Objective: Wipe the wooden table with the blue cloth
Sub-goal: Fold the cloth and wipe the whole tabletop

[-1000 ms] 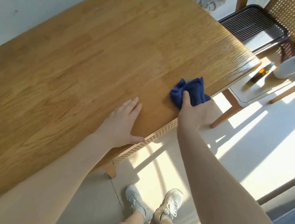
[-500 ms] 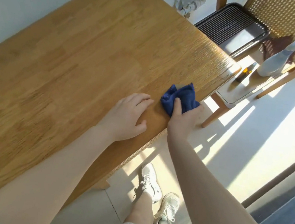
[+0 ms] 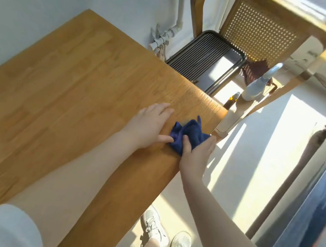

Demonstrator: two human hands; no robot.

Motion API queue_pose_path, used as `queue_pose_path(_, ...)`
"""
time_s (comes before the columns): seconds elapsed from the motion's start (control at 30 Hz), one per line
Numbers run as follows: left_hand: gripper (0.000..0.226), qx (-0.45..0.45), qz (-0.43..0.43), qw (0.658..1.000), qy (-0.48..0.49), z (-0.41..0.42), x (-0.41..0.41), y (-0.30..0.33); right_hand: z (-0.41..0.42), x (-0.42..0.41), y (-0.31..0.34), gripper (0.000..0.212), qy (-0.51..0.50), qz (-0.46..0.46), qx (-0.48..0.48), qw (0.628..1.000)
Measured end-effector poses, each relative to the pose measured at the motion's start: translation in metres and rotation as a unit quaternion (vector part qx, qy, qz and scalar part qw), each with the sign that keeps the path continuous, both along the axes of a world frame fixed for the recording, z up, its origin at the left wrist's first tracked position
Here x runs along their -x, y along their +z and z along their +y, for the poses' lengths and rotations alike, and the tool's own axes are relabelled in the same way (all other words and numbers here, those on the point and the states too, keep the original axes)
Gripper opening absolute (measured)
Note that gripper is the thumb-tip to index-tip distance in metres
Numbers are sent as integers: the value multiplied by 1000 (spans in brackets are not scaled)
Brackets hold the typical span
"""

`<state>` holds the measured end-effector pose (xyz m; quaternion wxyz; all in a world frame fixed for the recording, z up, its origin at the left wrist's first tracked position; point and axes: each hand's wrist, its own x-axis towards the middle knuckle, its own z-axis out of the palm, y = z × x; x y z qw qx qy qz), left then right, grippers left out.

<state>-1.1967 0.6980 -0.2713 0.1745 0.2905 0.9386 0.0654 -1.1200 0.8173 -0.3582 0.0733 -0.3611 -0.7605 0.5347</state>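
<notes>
The blue cloth (image 3: 187, 135) is lying bunched on the wooden bench (image 3: 67, 97), close to its near-right corner and just inside the edge. The right hand (image 3: 195, 155) is gripping the cloth from the edge side — its thumb is pressing on top of the fabric, while the other fingers are curling round the cloth's far side, mostly hidden beneath it. The left hand (image 3: 151, 128) is resting palm-down on the bench just left of the cloth; its fingers are lying straight and close together, and its thumb is reaching toward the fabric, touching or nearly touching it.

Beyond the fingers, past the bench corner, a wooden chair with a cane back (image 3: 261, 30) is standing, carrying a dark ribbed tray (image 3: 205, 54). A pale spray bottle (image 3: 259, 84) and a small dark bottle (image 3: 231, 99) are sitting right of the tray. White pipes (image 3: 171, 30) are running down the wall — behind the far bench edge. Below the hands, two white sneakers (image 3: 165, 236) are standing on the sunlit floor.
</notes>
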Motion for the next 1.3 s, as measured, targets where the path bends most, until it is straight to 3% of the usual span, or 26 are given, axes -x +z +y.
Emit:
queue_pose_path(0.13,88,33,4,999,35,3,14,-7,69,72,7,37,-20,23,-16,999)
queue_pose_path(0.33,88,30,5,998,59,27,25,-14,105,72,3,46,146,5,-89,985)
queue_pose_path(0.43,105,58,-5,994,89,44,38,-13,116,59,-4,60,241,-11,-108,965)
queue_pose_path(0.5,122,106,4,989,100,51,49,-11,129,76,1,56,310,-22,-132,941)
queue_pose_path(0.6,141,169,5,977,132,56,60,-9,135,117,17,37,465,-16,-189,865)
queue_pose_path(0.67,147,192,-16,966,170,57,61,-10,128,146,27,38,549,-9,-189,814)
queue_pose_path(0.73,150,204,-29,956,208,56,57,-13,116,174,33,49,592,2,-152,792)
queue_pose_path(0.8,150,205,-35,943,260,55,51,-15,104,191,35,72,600,-2,-126,790)
queue_pose_path(0.87,149,203,-42,930,304,56,45,-14,99,191,32,83,569,-59,-159,805)
queue_pose_path(0.93,149,209,-43,922,322,59,41,-13,103,175,31,75,522,-152,-181,820)
queue_pose_path(1.0,149,215,-45,920,325,61,42,-12,113,156,34,66,523,-195,-195,807)
queue_pose_path(1.1,150,207,-57,919,332,58,46,-11,123,144,38,52,546,-122,-225,798)
queue_pose_path(1.23,151,169,-67,923,340,55,47,-14,97,183,37,42,566,-71,-153,807)
queue_pose_path(1.3,151,155,-74,921,349,54,46,-18,74,209,37,47,575,-42,-130,807)
